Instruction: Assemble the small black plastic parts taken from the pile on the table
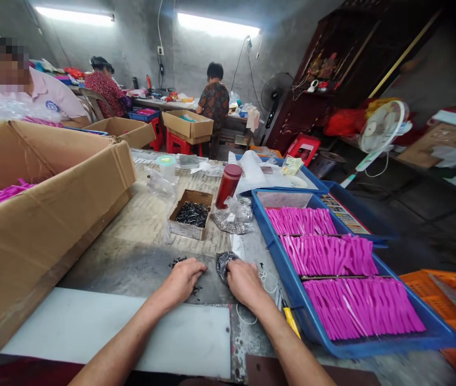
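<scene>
My right hand (245,283) is closed on a small dark plastic bag (223,264) standing on the worktable. To its left, my left hand (184,280) rests low over the dark work surface with its fingers curled together; whatever they pinch, if anything, is too small to make out. Tiny black pieces (177,261) lie scattered beside and under that hand. Beyond both hands sits a small cardboard box (187,230) holding a heap of thin black parts. A white board (131,327) lies flat under my forearms.
On the right, a blue tray (266,230) carries rows of magenta strips. A yellow-handled tool (291,321) lies beside it. A red canister (228,185) and a clear bag (233,214) stand behind. At left is a large carton (51,236). Several people sit farther back.
</scene>
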Demonstrator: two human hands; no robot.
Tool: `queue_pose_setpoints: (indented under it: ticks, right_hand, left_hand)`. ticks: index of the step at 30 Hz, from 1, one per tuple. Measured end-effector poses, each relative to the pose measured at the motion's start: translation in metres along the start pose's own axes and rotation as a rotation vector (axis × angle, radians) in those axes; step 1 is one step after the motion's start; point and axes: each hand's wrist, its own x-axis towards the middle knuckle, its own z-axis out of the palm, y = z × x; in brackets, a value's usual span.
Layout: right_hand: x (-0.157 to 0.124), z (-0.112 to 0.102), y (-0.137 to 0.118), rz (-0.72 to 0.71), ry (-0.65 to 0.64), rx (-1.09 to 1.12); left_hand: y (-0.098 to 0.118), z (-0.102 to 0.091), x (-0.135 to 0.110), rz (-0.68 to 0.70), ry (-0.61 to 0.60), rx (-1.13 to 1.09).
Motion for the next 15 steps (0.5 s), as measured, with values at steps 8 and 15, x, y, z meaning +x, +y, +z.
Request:
queue_pose_setpoints:
  ticks: [8,15]
  right_hand:
    - [-0.003,-0.003,0.001,-0.04,-0.008,-0.007]
    - [-0.009,0.0,0.007,-0.019,0.043,0.099]
  left_hand:
    - [0.011,-0.005,0.001,-0.116,-0.011,-0.085]
    - [0.013,-0.007,0.003,-0.106,0.058,-0.154]
